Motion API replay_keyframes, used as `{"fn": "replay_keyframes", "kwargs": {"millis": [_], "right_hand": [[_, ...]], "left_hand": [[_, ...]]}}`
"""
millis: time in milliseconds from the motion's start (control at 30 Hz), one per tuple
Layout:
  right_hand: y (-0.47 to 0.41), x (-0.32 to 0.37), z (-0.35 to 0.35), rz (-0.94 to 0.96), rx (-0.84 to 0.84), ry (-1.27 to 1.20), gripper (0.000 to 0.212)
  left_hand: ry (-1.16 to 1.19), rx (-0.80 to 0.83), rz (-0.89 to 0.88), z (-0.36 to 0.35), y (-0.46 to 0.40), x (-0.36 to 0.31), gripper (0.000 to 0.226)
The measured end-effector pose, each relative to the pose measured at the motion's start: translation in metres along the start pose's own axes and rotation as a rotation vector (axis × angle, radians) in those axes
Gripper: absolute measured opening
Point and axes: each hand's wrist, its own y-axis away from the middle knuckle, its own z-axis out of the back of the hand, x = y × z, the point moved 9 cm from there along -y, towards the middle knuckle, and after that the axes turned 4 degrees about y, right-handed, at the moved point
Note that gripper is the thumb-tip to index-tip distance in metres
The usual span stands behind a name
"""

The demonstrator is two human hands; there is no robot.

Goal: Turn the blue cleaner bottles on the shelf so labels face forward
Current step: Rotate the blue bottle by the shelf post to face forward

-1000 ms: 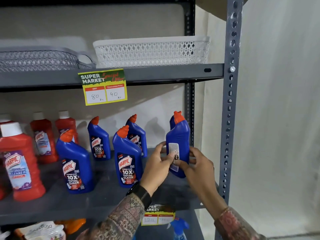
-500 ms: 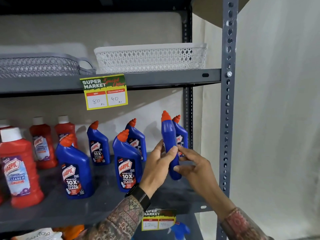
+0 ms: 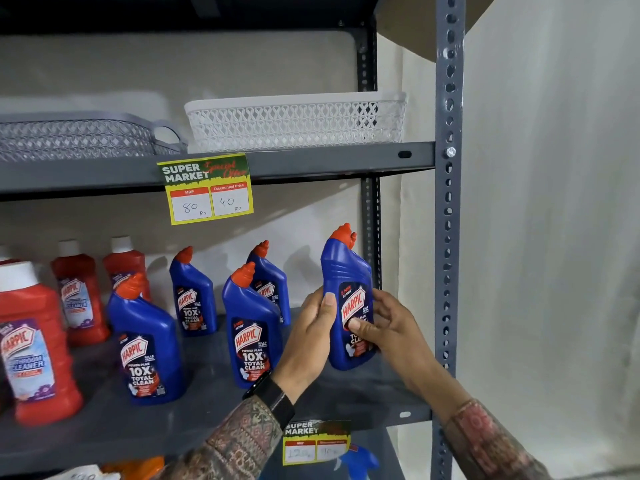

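Observation:
At the right end of the grey middle shelf (image 3: pixel 194 420) both my hands grip one blue cleaner bottle (image 3: pixel 346 271) with an orange cap. My left hand (image 3: pixel 313 336) wraps its left side, thumb on the front. My right hand (image 3: pixel 388 327) grips its right side, thumb across the front label, which faces me. The bottle's base sits at or just above the shelf. Several other blue bottles stand to the left with front labels facing forward: one (image 3: pixel 145 351) at the front left, one (image 3: pixel 251 330) in the middle, one (image 3: pixel 192 292) behind.
Red cleaner bottles (image 3: pixel 38 341) stand at the left of the shelf. The grey upright post (image 3: pixel 448 237) rises right of my hands. On the shelf above sit a white basket (image 3: pixel 294 123) and a grey basket (image 3: pixel 76 136). A yellow price tag (image 3: pixel 207 188) hangs from that upper shelf's edge.
The held bottle has been rotated: its back label faced me, then its narrow edge, and now its front label. Another blue bottle behind it has gone out of sight.

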Motion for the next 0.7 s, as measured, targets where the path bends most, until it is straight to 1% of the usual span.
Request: {"fn": "replay_keyframes", "kwargs": {"millis": [67, 133, 200, 267, 333, 367, 433, 500, 600, 700], "right_hand": [[0.0, -0.001, 0.005, 0.001, -0.089, 0.028, 0.067], [0.003, 0.002, 0.009, 0.028, -0.167, 0.114, 0.072], [0.005, 0.005, 0.012, 0.053, -0.209, 0.196, 0.074], [0.005, 0.004, 0.012, 0.051, -0.192, 0.235, 0.069], [0.005, 0.003, 0.01, 0.05, -0.125, 0.259, 0.062], [0.005, 0.003, 0.007, 0.045, -0.085, 0.275, 0.062], [0.008, -0.001, 0.005, 0.029, -0.042, 0.295, 0.071], [0.011, -0.007, 0.008, 0.003, -0.06, 0.333, 0.074], [0.015, -0.021, 0.015, -0.049, -0.112, 0.41, 0.074], [0.018, -0.032, 0.022, -0.111, -0.133, 0.436, 0.075]], "left_hand": [[-0.018, 0.006, -0.02, 0.003, -0.001, -0.003, 0.034], [-0.051, 0.04, -0.007, 0.004, 0.002, -0.003, 0.029], [-0.111, 0.063, 0.009, 0.005, 0.002, -0.001, 0.026], [-0.109, 0.032, 0.013, 0.011, 0.001, 0.003, 0.023], [-0.052, -0.012, 0.029, 0.016, 0.0, 0.009, 0.025], [-0.026, -0.031, 0.039, 0.017, 0.0, 0.012, 0.025], [-0.006, -0.035, 0.066, 0.015, 0.001, 0.019, 0.025], [-0.013, -0.004, 0.101, 0.008, 0.002, 0.027, 0.027], [-0.078, 0.043, 0.123, -0.003, 0.004, 0.034, 0.032], [-0.1, 0.065, 0.154, -0.011, 0.007, 0.043, 0.031]]}}
